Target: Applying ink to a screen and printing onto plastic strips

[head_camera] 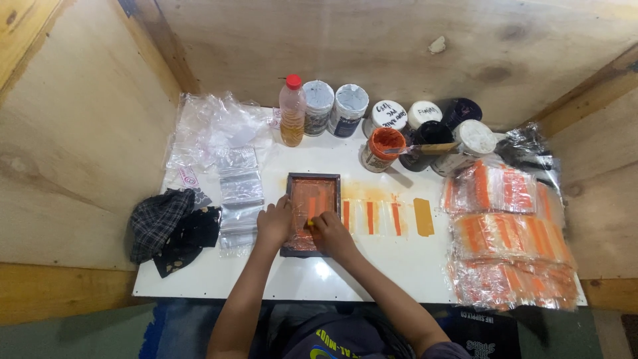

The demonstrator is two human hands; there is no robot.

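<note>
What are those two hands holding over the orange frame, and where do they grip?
The left hand presses on the left edge of the dark printing frame. The right hand grips a small yellow tool by its end, over the orange screen.

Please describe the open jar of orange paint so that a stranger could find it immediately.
Look at the white table, along its far edge where a row of jars stands. The open jar of orange paint sits just right of centre, in front of that row. Unlike its lidded neighbours, it shows bright orange inside.
</note>
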